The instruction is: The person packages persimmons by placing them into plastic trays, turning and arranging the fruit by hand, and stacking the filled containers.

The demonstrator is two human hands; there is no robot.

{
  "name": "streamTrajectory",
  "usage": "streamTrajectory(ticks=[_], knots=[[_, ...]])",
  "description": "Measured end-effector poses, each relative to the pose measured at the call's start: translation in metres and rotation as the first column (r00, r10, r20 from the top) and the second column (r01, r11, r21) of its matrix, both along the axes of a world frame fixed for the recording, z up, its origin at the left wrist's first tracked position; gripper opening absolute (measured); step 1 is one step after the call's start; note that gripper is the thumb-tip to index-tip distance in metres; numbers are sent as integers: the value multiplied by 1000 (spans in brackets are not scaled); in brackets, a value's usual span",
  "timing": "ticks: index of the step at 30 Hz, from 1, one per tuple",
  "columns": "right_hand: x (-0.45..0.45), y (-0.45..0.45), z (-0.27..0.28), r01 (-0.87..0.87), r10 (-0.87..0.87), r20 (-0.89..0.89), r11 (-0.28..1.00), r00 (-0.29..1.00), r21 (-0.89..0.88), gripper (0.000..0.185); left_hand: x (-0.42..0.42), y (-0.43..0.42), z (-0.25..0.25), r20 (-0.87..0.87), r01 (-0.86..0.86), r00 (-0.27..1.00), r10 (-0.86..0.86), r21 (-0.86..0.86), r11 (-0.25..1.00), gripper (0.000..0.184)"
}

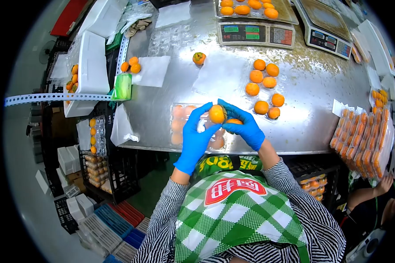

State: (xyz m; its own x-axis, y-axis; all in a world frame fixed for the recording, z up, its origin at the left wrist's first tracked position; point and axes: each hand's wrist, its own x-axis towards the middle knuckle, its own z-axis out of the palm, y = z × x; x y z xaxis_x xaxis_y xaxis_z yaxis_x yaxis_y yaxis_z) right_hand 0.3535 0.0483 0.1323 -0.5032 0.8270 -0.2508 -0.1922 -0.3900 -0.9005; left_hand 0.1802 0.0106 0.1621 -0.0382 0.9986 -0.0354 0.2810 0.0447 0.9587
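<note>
Both of my hands wear blue gloves and meet above the front edge of the metal table. My left hand [195, 139] grips an orange persimmon [216, 114] between thumb and fingers. My right hand [247, 130] touches the leafy side of that fruit with its fingertips, and a second persimmon [233, 121] sits in its palm, partly hidden. Beneath the hands lies a transparent tray [176, 148] of persimmons that look pale, as if under a cover. To the right, another transparent tray [263, 97] holds several bright persimmons. A single persimmon [199, 58] rests beyond my hands.
White sheets [219, 78] lie on the metal table [307, 109]. Two scales [256, 35] stand at the back, one carrying a fruit tray. Stacked persimmon packs [360, 140] are at the right edge, near another person's hand [384, 185]. Left are a foam box [91, 65] and crates [103, 232].
</note>
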Motion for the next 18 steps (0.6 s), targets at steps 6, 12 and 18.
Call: streamTrajectory(ticks=[6, 12, 18], knots=[[-18, -8, -12, 92, -96, 27, 988, 995, 120, 61, -11, -6, -13, 115, 72, 991, -67, -39, 997, 56], [-42, -18, -14, 174, -206, 116, 955, 972, 240, 66, -46, -9, -32, 388, 142, 920, -56, -197, 970, 43], [-91, -28, -4, 124, -142, 127, 983, 982, 138, 69, -90, -12, -40, 500, 163, 866, 7, -296, 941, 44]])
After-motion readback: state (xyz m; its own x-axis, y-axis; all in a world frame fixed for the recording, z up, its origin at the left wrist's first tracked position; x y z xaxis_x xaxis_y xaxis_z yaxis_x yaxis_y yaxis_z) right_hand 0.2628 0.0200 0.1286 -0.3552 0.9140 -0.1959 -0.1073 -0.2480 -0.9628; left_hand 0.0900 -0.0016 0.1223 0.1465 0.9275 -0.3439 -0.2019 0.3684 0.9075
